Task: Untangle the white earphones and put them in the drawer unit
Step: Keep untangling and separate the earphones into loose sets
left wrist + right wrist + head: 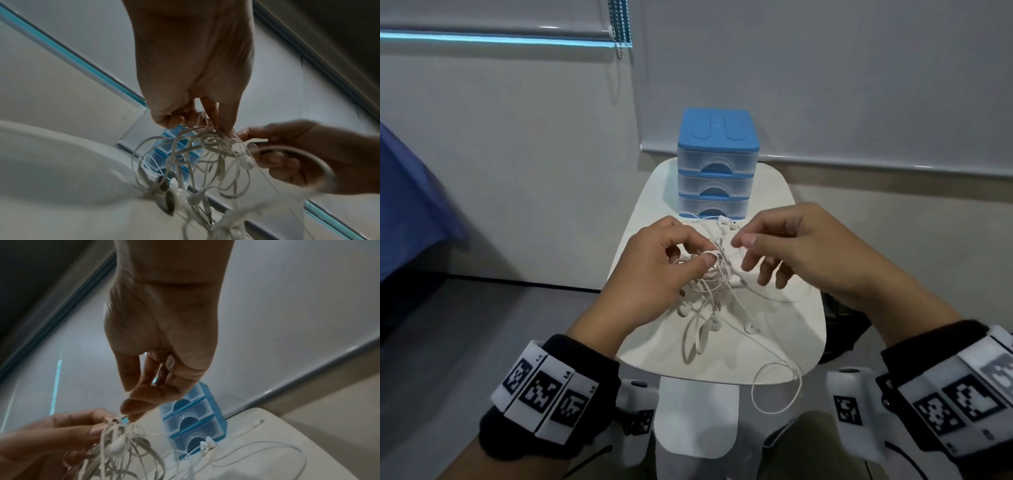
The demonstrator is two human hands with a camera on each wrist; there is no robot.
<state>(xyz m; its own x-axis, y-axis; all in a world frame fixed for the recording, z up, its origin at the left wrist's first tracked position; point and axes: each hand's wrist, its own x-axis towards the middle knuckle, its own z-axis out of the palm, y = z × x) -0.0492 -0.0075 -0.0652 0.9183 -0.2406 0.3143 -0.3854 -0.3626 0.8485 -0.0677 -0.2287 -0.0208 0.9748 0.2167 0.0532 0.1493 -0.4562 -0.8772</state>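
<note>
While working over the small white table, holds the tangled white earphones up with the left hand. Pinches the top of the knot between the thumb and the first finger, with the other fingers curled in close. Lets the rest of the cords hang down in messy loops, with a few earbuds resting on the table right below. Reaches in from the right with the right hand, fingers spread a little and bent down toward the knot. Touches the cords there with the fingertips, but cannot tell if any cord is pinched or only touched. Leaves one thin cord loop hanging over the near edge of the table. Has the drawer unit standing at the far end of the table, with a blue top and three see-through drawers, all pushed in. Has two more earbuds lying flat just beside the bottom drawer, with a long loose cord curling over the table to the right. Wears black wrist bands with black and white square marks on both arms. Sits near a blue cloth at the far left.
</note>
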